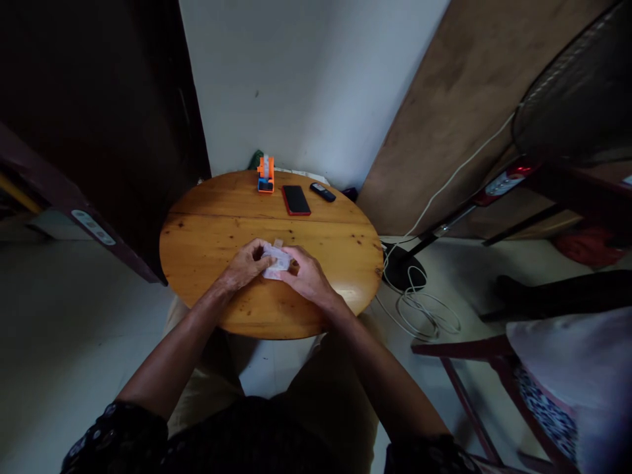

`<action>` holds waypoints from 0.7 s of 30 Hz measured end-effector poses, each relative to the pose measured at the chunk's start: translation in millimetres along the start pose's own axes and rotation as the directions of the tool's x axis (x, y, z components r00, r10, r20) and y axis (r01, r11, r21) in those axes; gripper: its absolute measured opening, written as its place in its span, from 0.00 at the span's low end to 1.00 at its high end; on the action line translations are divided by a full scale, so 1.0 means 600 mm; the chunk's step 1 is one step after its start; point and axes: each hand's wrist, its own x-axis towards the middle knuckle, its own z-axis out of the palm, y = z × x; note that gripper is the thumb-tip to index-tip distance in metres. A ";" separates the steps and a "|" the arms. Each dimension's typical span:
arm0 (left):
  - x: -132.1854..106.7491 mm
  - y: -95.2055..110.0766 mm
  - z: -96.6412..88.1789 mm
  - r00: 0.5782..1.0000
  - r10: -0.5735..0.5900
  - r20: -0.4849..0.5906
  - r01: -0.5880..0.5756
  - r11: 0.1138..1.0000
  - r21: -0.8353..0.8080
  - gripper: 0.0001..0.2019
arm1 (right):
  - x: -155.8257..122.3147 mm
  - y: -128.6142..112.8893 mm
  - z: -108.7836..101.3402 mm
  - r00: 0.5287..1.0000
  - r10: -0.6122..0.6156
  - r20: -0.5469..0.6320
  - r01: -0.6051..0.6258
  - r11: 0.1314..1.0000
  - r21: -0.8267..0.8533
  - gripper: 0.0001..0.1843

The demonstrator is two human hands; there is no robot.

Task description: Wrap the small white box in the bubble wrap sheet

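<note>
My left hand and my right hand are together over the near middle of the oval wooden table. Between them they hold a small whitish packet, gripped at its left and right sides by thumbs and fingers. Its surface looks crumpled, like paper or thin plastic, but what is inside cannot be made out. A small pale, see-through strip sticks up at the packet's far edge. Fingers of both hands are partly hidden behind it.
Toward the table's far edge are an orange and blue tape dispenser, a black phone with red edges and a small dark keypad phone. A standing fan and coiled white cable are at right, near a chair.
</note>
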 end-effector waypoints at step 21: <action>0.001 -0.017 -0.005 0.993 -0.120 0.015 0.121 0.991 -0.059 0.40 | 0.035 0.012 0.010 0.981 0.163 0.106 -0.189 0.931 0.312 0.16</action>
